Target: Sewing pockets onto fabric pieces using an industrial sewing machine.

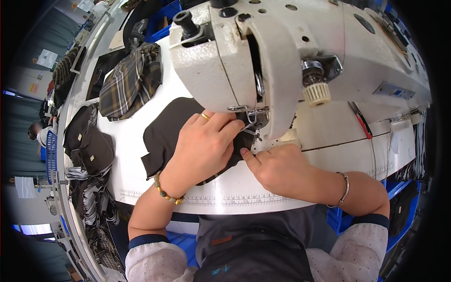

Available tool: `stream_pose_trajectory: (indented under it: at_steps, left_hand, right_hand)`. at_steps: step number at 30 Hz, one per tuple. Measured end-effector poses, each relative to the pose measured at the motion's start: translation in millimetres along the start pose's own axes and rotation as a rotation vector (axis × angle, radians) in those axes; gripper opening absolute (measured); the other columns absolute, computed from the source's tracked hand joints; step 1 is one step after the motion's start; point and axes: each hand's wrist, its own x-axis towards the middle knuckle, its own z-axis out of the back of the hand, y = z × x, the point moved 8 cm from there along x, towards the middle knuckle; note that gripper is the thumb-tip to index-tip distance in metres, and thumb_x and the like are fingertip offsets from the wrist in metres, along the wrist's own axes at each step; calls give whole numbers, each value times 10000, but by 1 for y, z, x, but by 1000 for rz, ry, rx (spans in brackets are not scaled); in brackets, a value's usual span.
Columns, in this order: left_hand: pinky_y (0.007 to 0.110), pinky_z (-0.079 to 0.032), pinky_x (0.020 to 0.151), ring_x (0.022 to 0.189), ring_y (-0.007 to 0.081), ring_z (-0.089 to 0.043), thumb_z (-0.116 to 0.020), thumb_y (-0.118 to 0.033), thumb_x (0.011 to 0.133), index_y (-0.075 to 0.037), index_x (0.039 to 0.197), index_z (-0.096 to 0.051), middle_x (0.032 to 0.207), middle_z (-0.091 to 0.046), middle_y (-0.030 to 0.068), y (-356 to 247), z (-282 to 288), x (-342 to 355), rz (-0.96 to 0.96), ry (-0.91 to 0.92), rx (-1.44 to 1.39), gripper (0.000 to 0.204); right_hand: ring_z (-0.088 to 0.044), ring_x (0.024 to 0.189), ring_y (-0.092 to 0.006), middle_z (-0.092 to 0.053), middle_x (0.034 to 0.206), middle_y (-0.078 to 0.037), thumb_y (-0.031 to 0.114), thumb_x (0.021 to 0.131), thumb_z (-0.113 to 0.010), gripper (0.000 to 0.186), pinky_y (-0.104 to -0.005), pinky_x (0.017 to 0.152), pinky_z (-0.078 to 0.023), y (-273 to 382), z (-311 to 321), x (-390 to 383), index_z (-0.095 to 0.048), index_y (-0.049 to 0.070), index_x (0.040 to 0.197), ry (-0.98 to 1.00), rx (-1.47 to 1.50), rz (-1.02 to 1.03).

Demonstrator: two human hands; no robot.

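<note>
A dark brown fabric piece [165, 129] lies on the white table under the needle area of a white sewing machine [204, 70]. My left hand [206, 145] rests on this fabric with bent fingers closed on it, the fingertips beside the metal presser foot [257, 117]; a gold ring and a beaded bracelet show. My right hand [277, 169] is at the fabric's right edge, index finger pressed to it and the other fingers curled; a silver bangle circles the wrist. Part of the fabric is hidden beneath my hands and the machine.
Plaid fabric pieces [130, 80] and dark fabric stacks [89, 143] lie at the left. Red-handled scissors [364, 127] lie right of the needle. A printed ruler [221, 202] runs along the table's front edge. Blue bins [336, 221] sit below. Another person [47, 136] works at far left.
</note>
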Motion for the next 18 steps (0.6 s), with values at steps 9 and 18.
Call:
stream_pose_trajectory:
  at_steps: [9,18]
  left_hand:
    - [355,-480,716,793,194,-628,-754,-46,703,-184,1023,-732,934,-685,-25,10,-10,-5,19,-31,4,349]
    - [382,-524,783,942,257,-695,-673,73,737,-122,1087,-719,1037,-731,56,27,-21,-6,121,52,-215,403]
  right_hand:
    - [-612,601,-157,-664,1082,-79,122,776,-719,250,-311,454,-461,-7,11,-1,-780,92,1016,-74,-60,-158]
    - [-677,678,-168,-610,1363,-150,167,779,-744,277,-334,517,-521,-17,5,-8,-795,165,1052,5,12,-276]
